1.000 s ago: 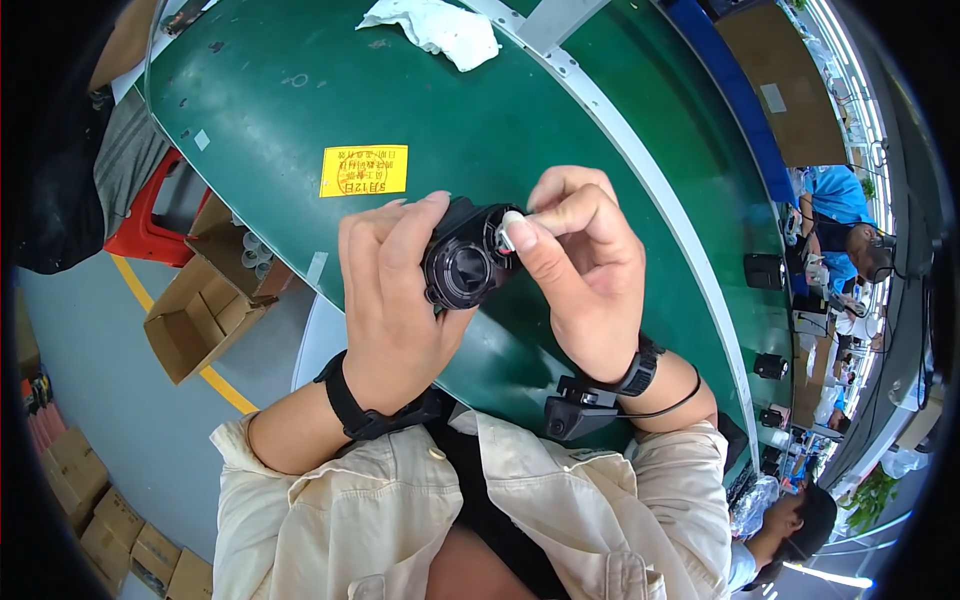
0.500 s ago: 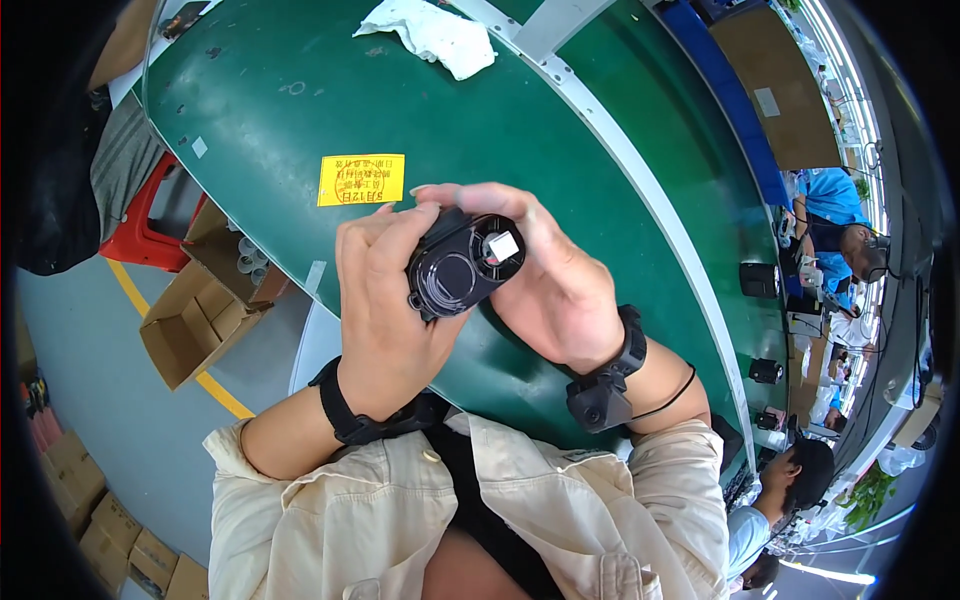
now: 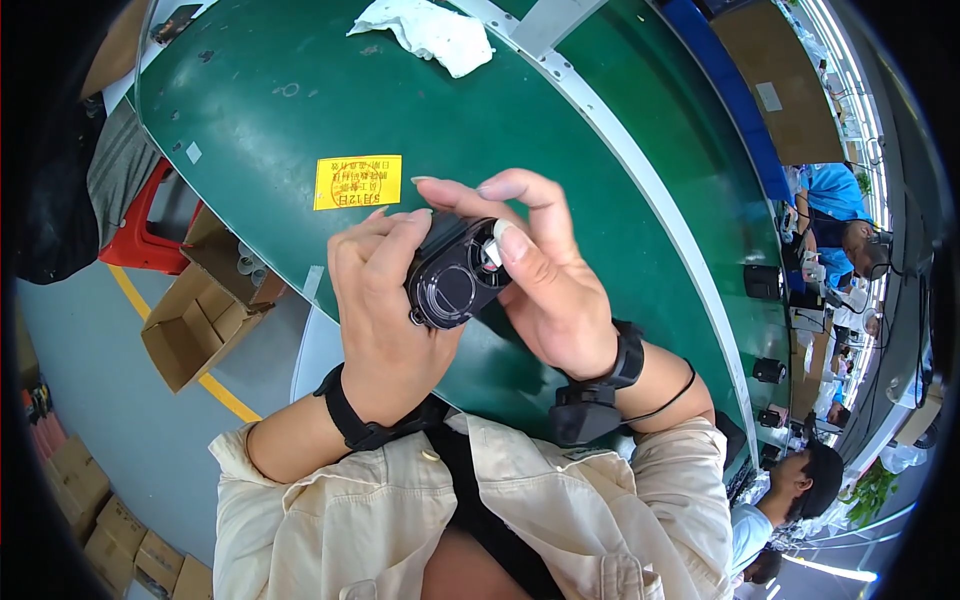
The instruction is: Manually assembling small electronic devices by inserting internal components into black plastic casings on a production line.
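Observation:
A black oval-ended device (image 3: 437, 293) with a ringed round disc is held over the green table, its end face turned up. My left hand (image 3: 385, 300) is closed round its left side, the fingers along the far edge. Beside the disc is a round opening with a small white square piece (image 3: 491, 253) in it. My right hand (image 3: 560, 300) curls round the device's right side. Its thumb presses on the white piece and covers part of it, while its index finger is raised and bent. What the lower fingers touch is hidden.
On the green table (image 3: 260, 130) a yellow paper slip (image 3: 358, 182) lies beyond my hands, and a crumpled white cloth (image 3: 425, 35) farther off. A pale metal rail (image 3: 690, 240) crosses at right. Left, on the floor, are an open carton (image 3: 205, 325) and a red stool (image 3: 150, 225). Co-workers sit at right.
My right thumb has come over the opening onto the white piece, which was uncovered before. The right index finger has lifted and bent. My left hand keeps its hold on the device.

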The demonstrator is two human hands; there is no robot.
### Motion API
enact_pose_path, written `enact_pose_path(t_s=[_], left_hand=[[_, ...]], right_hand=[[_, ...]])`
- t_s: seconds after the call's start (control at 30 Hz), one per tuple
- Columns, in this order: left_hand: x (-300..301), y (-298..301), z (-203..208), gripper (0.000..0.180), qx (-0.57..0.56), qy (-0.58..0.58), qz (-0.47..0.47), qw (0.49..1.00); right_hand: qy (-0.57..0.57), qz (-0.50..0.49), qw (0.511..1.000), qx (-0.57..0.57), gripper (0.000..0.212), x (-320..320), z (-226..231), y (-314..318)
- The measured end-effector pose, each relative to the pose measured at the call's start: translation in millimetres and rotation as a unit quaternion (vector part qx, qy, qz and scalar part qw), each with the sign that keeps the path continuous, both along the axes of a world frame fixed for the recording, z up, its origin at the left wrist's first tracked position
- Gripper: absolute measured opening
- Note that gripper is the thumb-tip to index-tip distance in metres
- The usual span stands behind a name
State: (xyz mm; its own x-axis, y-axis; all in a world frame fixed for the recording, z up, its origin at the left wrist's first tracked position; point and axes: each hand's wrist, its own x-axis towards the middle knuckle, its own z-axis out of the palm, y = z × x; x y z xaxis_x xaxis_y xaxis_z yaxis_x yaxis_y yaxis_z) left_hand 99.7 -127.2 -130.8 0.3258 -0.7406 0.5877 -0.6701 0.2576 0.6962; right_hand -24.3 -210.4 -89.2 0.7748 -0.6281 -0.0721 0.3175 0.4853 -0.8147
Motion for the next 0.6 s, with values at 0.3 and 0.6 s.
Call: enact_pose_path(t_s=[0.3, 0.6], left_hand=[[-2.7, 0.9, 1.5, 0.075, -0.001, 0.035, -0.008, 0.999], [-3.9, 1.6, -10.0, 0.076, -0.025, 0.036, -0.026, 0.999]], right_hand=[[0.286, -0.202, 0.677, -0.648, 0.027, -17.0, 31.7, -13.1], [0.325, -0.160, 0.524, -0.771, 0.029, -12.9, 50.6, 1.0]])
